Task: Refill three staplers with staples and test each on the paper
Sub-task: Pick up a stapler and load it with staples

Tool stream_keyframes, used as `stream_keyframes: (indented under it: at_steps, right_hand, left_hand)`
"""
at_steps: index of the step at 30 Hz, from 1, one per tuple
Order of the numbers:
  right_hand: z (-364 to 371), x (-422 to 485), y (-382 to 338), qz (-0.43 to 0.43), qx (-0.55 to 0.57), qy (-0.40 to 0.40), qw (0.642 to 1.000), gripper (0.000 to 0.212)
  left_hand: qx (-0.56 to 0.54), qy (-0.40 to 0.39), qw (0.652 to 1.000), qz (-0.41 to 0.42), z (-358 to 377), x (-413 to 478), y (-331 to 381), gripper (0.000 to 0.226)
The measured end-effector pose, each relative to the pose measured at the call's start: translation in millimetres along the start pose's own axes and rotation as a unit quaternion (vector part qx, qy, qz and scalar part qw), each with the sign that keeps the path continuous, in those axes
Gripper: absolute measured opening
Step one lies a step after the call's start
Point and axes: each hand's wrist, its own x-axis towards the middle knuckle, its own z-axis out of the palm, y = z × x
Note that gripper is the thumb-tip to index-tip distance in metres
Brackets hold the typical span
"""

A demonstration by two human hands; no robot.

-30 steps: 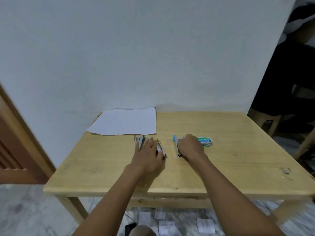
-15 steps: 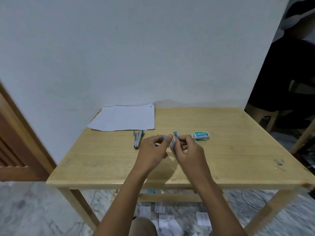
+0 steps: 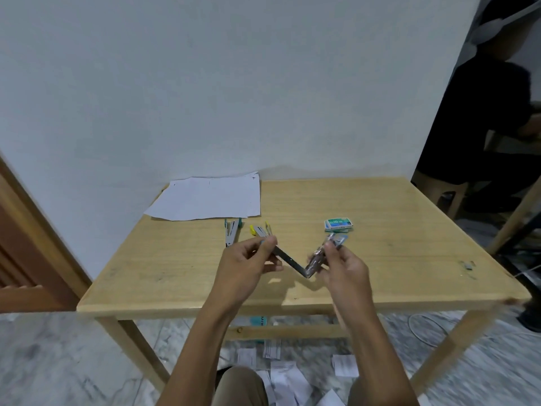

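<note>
Blue stapler (image 3: 310, 259) swung open into V, hinge lowest, held above table (image 3: 409, 259) front. Left hand (image 3: 248, 265) pinches one arm's tip; right hand (image 3: 342, 268) fingers clamp other arm. Staple box (image 3: 338, 224) just beyond, label "No.10". Yellow stapler (image 3: 261, 230) and teal stapler (image 3: 232, 232) lie near paper (image 3: 207, 199).

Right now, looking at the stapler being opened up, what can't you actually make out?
- Open stapler, head view: whether its channel holds staples; too small and blurred.
- Left hand grip: fingers cover that end of the stapler.
- Right hand grip: motion blur smears the blue end.
- Staple box: label too small; open or closed unclear.
- Yellow stapler: near end hidden behind the left hand.
- Paper: any staple marks too faint.
</note>
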Motion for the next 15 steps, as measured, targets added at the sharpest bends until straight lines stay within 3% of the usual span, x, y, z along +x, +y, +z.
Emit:
stream_keyframes:
  at_steps: [3, 6, 8, 12, 15]
  right_hand:
    - [-6.1, 7.5, -9.5, 0.030, 0.141, 0.006, 0.990, 0.022]
    - [-2.0, 4.6, -19.1, 0.069, 0.276, -0.038, 0.958, 0.018]
    - [2.1, -0.3, -21.4, 0.097, 0.305, -0.075, 0.944, 0.022]
    - [9.7, -8.5, -21.8, 0.123, 0.243, -0.168, 0.947, 0.029]
    - [13.9, -9.4, -16.2, 0.081, 0.095, -0.175, 0.977, 0.032]
  left_hand:
    - [-0.052, -0.032, 0.996, -0.069, -10.6, -8.7, -4.4, 0.022]
    - [-0.030, -0.138, 0.978, -0.156, -12.5, -16.9, -5.9, 0.030]
    - [-0.071, -0.203, 0.958, -0.191, -2.5, -23.9, -2.6, 0.040]
    - [-0.225, -0.204, 0.925, -0.226, 22.2, -34.0, 5.0, 0.041]
    - [-0.303, -0.184, 0.908, -0.224, 27.4, -37.2, 1.6, 0.032]
